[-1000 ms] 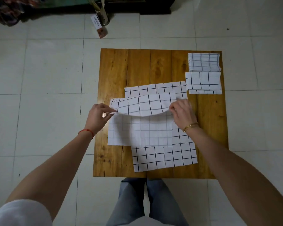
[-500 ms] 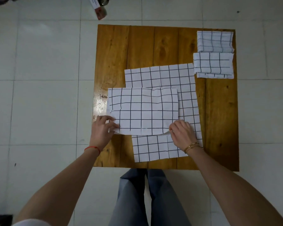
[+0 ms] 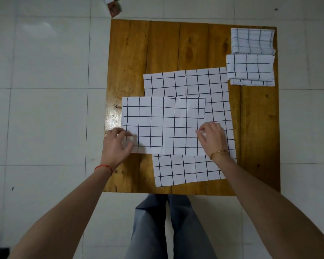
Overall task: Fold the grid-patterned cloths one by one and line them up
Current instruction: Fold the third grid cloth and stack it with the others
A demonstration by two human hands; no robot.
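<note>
Wooden table [image 3: 165, 49] filling the view, bare planks at the far left. Spread across its middle, an unfolded grid cloth [image 3: 215, 101], flat, still to be done. On top of that, shifted left, the half-folded cloth [image 3: 163, 126], near edge lying doubled. Lined up at the far right corner, two folded cloths [image 3: 251, 57], one just behind the other (the line already begun).

Down to the hands now. Left hand [image 3: 116, 144] on the near left corner, fingers spread and laid flat over the cloth, pressing rather than clutching. Right hand [image 3: 212, 138] at the right edge, fingertips bunched; pinching the edge or merely touching it, cannot tell.

Thin, light, limp stuff by the look of it, creasing readily, likely to slide over the cloth beneath. Best taken at the two corners of one short edge, other layers kept pinned.
</note>
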